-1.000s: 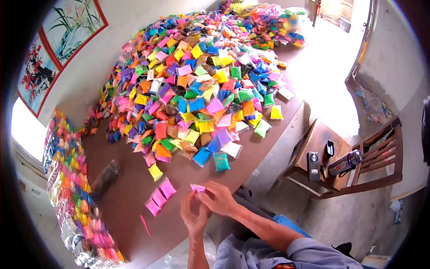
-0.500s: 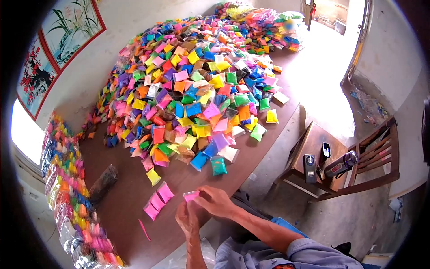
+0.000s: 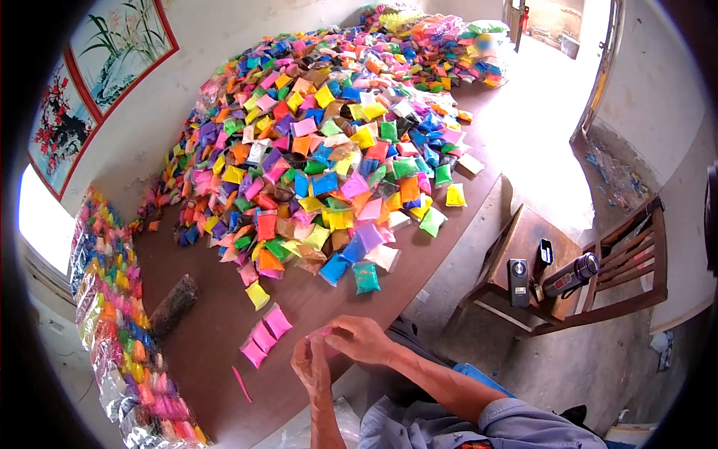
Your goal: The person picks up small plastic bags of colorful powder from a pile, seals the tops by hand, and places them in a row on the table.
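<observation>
A small pink packet (image 3: 326, 331) is between my two hands above the table's near edge, mostly covered by the fingers. My left hand (image 3: 310, 365) has its fingers closed on the packet's lower left side. From the right, my right hand (image 3: 362, 340) pinches the same packet with thumb and fingers. Just left of the hands, three pink packets (image 3: 265, 335) lie side by side in a row. A thin pink strip (image 3: 241, 384) rests on the brown tabletop (image 3: 202, 329) nearer to me.
A large heap of coloured packets (image 3: 321, 172) covers much of the table. Bagged packets (image 3: 123, 314) line the left side, near a dark wrapped bundle (image 3: 173, 305). To the right stand a wooden stool (image 3: 501, 262) bearing a flask (image 3: 571, 275) and a wooden chair (image 3: 632, 258).
My left hand has come up slightly and its fingers have closed over the pink packet, which now shows less. My right hand has barely moved.
</observation>
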`<control>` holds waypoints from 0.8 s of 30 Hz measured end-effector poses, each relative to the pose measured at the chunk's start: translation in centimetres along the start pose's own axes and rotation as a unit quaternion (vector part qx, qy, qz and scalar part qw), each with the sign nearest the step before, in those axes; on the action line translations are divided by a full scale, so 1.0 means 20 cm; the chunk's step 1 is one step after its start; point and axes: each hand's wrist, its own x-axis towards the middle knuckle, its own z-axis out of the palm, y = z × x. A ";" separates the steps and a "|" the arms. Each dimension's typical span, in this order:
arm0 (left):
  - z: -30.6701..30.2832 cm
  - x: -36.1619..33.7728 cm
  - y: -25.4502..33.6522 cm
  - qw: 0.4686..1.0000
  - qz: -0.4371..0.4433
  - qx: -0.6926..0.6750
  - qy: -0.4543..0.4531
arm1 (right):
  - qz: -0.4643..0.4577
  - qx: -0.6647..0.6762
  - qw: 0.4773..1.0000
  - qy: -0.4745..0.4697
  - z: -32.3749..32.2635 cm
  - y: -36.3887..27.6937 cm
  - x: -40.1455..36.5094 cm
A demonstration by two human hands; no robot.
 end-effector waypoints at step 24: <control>0.00 0.00 -0.03 0.994 -0.059 0.090 -0.012 | 0.003 -0.024 1.000 0.011 0.03 -0.01 -0.01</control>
